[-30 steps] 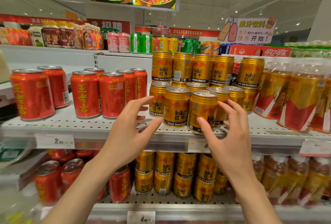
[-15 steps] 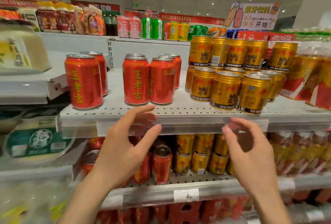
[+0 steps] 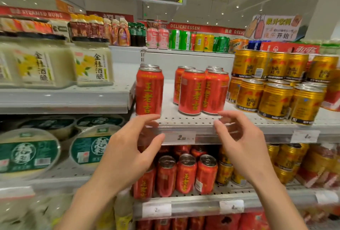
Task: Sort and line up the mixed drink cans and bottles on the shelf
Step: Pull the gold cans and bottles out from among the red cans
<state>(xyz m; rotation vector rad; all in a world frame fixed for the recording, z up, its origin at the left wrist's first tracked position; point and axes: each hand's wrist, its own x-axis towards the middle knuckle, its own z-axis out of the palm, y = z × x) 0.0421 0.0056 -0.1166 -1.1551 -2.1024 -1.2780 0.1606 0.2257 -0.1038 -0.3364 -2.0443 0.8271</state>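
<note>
Red herbal tea cans stand on the white perforated shelf (image 3: 184,121): a front can (image 3: 149,91) at the left with others behind it, and a tight cluster (image 3: 200,91) to its right. Gold energy drink cans (image 3: 276,99) are stacked in two tiers further right. My left hand (image 3: 128,154) hovers just below the left red can, fingers spread and empty. My right hand (image 3: 242,147) hovers below the red cluster, fingers loosely curved and holding nothing. Both hands are in front of the shelf edge, touching no can.
Pale jars (image 3: 92,64) sit on a lower-set shelf to the left, with round green-lidded tubs (image 3: 88,147) beneath. More red cans (image 3: 184,174) and gold cans (image 3: 287,158) fill the shelf below. Orange bottle packs (image 3: 333,93) stand at the far right. Mixed cans line the top shelf.
The view has swung left, away from the gold cans toward the red cans. Both hands came off the gold cans, dropped below the shelf edge and now hover empty under the red cans.
</note>
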